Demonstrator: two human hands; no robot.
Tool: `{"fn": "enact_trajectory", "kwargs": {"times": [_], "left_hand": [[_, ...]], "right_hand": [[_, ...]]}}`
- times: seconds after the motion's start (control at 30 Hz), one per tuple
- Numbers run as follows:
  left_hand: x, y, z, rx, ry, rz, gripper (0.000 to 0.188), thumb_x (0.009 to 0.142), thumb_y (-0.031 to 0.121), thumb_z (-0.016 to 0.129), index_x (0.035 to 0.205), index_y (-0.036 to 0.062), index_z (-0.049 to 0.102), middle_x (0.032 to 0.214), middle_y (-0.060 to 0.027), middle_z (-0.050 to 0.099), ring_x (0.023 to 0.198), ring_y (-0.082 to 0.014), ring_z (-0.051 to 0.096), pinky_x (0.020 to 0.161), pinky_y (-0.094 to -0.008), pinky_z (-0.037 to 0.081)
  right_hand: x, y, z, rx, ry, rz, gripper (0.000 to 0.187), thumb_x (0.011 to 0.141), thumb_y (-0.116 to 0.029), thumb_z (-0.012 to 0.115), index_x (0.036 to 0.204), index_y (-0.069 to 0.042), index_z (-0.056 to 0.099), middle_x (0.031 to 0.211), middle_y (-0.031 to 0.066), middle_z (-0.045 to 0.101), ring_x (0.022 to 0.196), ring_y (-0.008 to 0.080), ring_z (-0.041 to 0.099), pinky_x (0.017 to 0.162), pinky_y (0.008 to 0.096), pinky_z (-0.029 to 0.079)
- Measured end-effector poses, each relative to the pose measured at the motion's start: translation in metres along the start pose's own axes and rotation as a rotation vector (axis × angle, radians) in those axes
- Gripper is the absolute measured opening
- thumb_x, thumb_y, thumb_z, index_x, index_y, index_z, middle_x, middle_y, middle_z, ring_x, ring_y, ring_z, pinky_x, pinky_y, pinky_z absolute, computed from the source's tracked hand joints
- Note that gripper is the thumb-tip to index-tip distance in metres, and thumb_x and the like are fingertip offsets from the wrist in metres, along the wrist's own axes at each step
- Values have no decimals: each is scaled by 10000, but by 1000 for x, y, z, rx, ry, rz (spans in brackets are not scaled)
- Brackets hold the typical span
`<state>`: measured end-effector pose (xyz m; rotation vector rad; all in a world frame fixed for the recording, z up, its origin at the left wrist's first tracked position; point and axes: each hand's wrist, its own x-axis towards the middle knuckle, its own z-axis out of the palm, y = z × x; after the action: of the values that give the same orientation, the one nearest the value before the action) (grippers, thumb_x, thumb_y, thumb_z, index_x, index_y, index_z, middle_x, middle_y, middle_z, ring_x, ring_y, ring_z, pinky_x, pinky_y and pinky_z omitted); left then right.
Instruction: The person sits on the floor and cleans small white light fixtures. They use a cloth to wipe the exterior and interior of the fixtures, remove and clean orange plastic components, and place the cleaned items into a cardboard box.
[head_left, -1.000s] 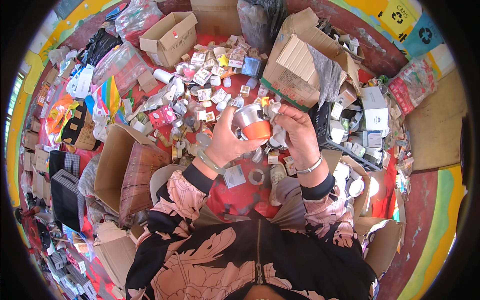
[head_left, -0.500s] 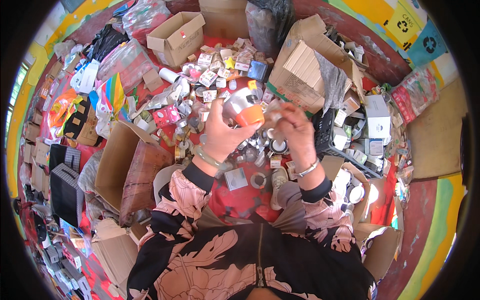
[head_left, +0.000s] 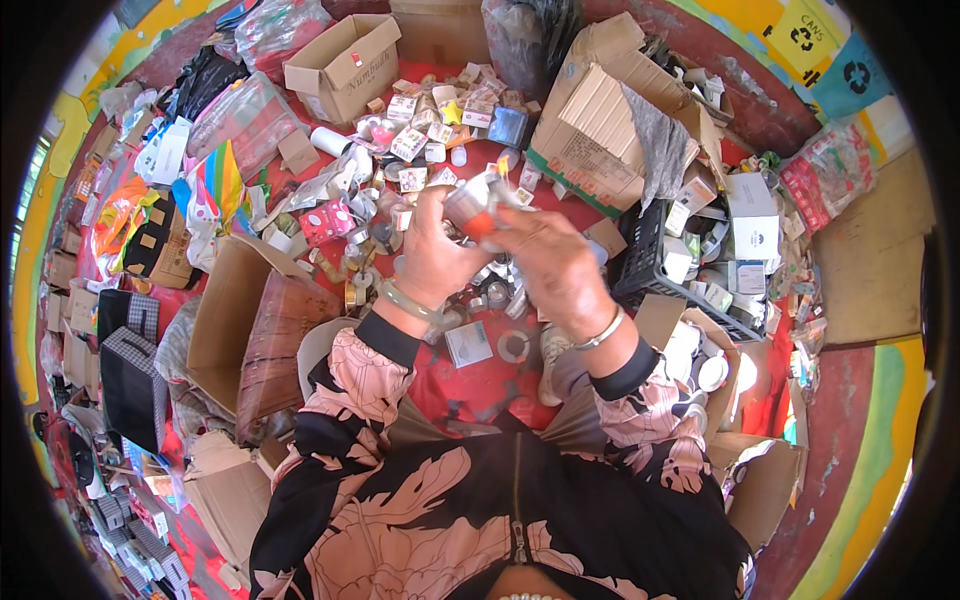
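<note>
My left hand (head_left: 437,258) is closed around a rounded silver and orange object (head_left: 470,208) with a small yellow part at its top; its exact kind is not clear. My right hand (head_left: 562,270) reaches across from the right, fingers bent together against the object's near side and smeared by motion. Whatever those fingers pinch is hidden. Both hands are raised over a heap of small boxes (head_left: 408,144) and loose round pieces on the red floor. A flat pale square box (head_left: 469,343) and a ring-shaped piece (head_left: 513,345) lie below them, near my shoes.
An open carton (head_left: 345,70) stands at the far left of the heap, a larger torn carton (head_left: 610,130) at the far right. To the right is a black crate (head_left: 640,265) full of boxes. A tall open carton (head_left: 225,325) stands left of my arm.
My right hand has come left and over onto the silver and orange object; before, it was apart, pinching something pale. The object has tilted and shifted slightly left in my left hand.
</note>
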<state>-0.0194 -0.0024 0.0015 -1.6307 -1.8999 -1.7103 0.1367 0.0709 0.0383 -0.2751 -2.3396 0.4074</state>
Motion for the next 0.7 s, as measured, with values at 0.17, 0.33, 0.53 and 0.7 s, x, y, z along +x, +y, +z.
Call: {"fn": "enact_trajectory", "kwargs": {"times": [0.17,0.33,0.53,0.7], "left_hand": [[4,-9,4,-721,-17,-384,596,609,100,818,1060,3,441,1017,-91,556,894,-140,581,767,-295,492],[-2,2,10,-1028,-78,-519,557,673,42,769,1102,4,417,1059,-100,542,966,-160,565,824,-277,485],[-6,-1,18,-1323,36,-676,460,740,143,736,1076,7,454,1056,-85,559,973,-184,571,845,-312,468],[0,-11,11,-1385,-2,-747,501,834,382,614,1161,24,485,1118,-107,570,1026,-219,550,871,-390,441]], "right_hand": [[-18,47,-18,216,206,623,216,796,11,548,976,-44,654,776,117,657,689,226,642,641,263,500],[4,5,-13,550,281,385,275,817,63,507,1055,-15,622,1032,96,638,884,184,612,750,263,478],[11,-6,14,234,220,73,335,712,106,569,1012,-31,632,1025,112,638,999,274,598,841,342,463],[-3,20,15,139,208,219,324,708,109,558,981,-44,641,944,106,660,870,267,634,761,325,501]]}}
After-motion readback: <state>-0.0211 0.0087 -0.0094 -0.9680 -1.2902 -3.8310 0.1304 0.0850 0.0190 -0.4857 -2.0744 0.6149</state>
